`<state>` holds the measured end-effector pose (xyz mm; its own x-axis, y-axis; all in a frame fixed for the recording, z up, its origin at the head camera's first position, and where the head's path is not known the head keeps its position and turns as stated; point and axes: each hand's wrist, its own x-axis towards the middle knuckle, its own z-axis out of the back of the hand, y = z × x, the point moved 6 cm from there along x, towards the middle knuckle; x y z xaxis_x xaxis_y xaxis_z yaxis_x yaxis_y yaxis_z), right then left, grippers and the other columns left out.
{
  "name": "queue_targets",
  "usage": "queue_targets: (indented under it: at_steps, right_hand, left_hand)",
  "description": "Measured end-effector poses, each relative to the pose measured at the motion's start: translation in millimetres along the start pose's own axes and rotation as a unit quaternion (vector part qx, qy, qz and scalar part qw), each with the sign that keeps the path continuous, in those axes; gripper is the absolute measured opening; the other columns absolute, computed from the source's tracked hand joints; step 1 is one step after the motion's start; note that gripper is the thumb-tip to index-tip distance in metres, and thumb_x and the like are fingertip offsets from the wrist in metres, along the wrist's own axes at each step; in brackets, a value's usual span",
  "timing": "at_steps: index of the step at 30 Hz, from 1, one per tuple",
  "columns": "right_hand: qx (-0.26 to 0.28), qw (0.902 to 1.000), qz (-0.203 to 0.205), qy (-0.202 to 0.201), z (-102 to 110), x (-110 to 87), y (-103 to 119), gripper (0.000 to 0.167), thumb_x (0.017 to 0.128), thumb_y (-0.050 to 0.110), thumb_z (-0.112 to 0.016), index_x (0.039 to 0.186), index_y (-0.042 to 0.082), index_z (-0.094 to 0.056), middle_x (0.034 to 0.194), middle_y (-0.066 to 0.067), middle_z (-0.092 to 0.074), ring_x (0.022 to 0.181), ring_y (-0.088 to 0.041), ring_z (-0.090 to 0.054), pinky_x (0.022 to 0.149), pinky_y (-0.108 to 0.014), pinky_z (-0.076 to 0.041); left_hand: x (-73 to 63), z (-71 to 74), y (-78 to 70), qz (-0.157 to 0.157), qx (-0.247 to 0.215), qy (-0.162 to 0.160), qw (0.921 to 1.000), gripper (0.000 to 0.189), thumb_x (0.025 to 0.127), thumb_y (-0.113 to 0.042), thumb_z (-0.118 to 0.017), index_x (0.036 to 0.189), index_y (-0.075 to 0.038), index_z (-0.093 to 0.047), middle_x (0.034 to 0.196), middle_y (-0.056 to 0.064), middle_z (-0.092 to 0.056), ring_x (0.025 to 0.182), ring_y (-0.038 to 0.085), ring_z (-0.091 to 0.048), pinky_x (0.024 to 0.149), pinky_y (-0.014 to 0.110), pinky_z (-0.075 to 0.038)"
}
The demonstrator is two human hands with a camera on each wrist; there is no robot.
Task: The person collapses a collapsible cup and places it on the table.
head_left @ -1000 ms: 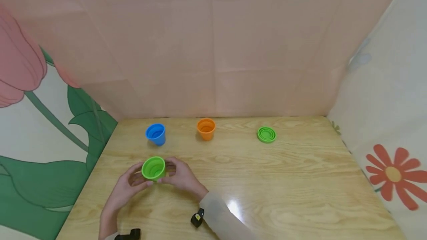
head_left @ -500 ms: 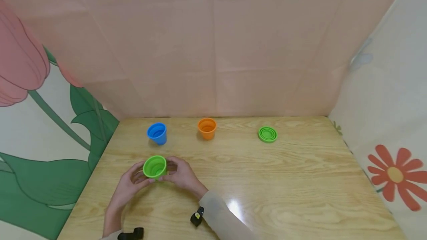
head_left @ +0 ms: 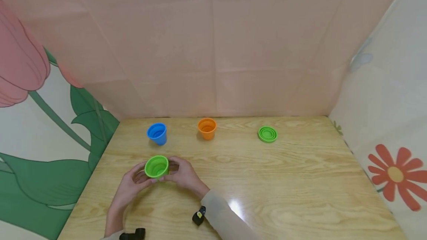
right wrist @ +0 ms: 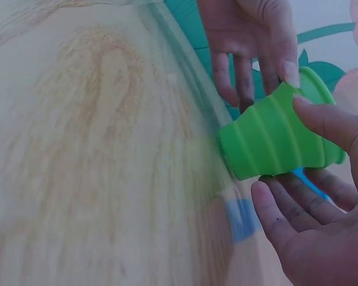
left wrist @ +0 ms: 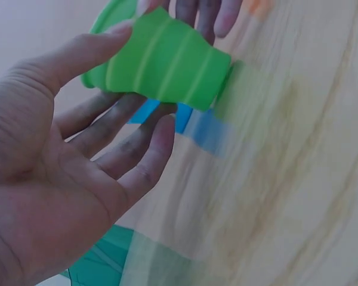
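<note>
Head view: green cup (head_left: 156, 166) between left hand (head_left: 131, 184) and right hand (head_left: 183, 175), both gripping it, towards left edge of tabletop (head_left: 283, 195). Left wrist view: thumb and fingers against ribbed wall. Right wrist view: opposite grip; long axis roughly upright, base contact unclear.

The green cup (left wrist: 161, 62) looks matt, wood-grained tabletop (head_left: 283, 180) glossy.

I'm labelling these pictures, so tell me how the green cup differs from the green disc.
The green cup is tall, with banded sides; the green disc is flat, with nested rings. The left hand and right hand hold the cup; the disc lies on the table, touched by neither. Both are green and round-rimmed.
</note>
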<state>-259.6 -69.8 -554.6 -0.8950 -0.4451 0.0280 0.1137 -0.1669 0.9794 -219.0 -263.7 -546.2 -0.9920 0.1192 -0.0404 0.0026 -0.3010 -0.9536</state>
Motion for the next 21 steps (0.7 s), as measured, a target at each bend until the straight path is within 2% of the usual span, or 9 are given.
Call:
queue_targets:
  at_steps: [6,8,14,21]
  right_hand:
    - [-0.001,0.9999,0.011,-0.008,17,-5.3,2,0.056,0.083,0.02,-0.091,0.134,0.021,-0.068,0.131,0.002,-0.073,0.117,-0.011,-0.07,0.102,-0.026,-0.06]
    - [0.003,0.9999,0.01,-0.01,22,-7.5,1,0.057,0.083,0.02,-0.091,0.135,0.02,-0.068,0.132,0.002,-0.073,0.117,-0.012,-0.071,0.102,-0.027,-0.06]
    - [0.019,0.9997,0.012,-0.01,40,-14.7,-1,0.055,0.084,0.017,-0.09,0.135,0.016,-0.068,0.133,-0.005,-0.073,0.12,-0.022,-0.072,0.102,-0.029,-0.062]
    - [0.03,0.9994,0.009,-0.011,66,-26.8,0,0.055,0.087,0.015,-0.088,0.137,0.013,-0.066,0.135,-0.009,-0.072,0.122,-0.028,-0.071,0.101,-0.028,-0.062]
  left_hand:
    - [6.9,-13.3,-10.2,-0.03,-0.013,0.02,0.9993,0.068,0.091,-0.008,-0.082,0.151,-0.003,-0.051,0.153,0.025,-0.051,0.124,0.009,-0.065,0.098,0.02,-0.061]
    - [9.0,-18.2,-12.6,-0.038,-0.009,0.024,0.999,0.067,0.091,-0.008,-0.082,0.151,-0.003,-0.051,0.153,0.024,-0.052,0.125,0.013,-0.066,0.099,0.02,-0.06]
    - [16.3,-34.6,-18.7,-0.043,-0.016,0.028,0.9985,0.067,0.09,-0.007,-0.082,0.15,-0.004,-0.052,0.152,0.023,-0.054,0.133,0.039,-0.062,0.1,0.021,-0.061]
    - [25.4,-59.5,-28.8,-0.054,-0.031,0.029,0.9977,0.066,0.089,-0.004,-0.083,0.148,-0.003,-0.054,0.149,0.024,-0.056,0.13,0.038,-0.064,0.099,0.021,-0.061]
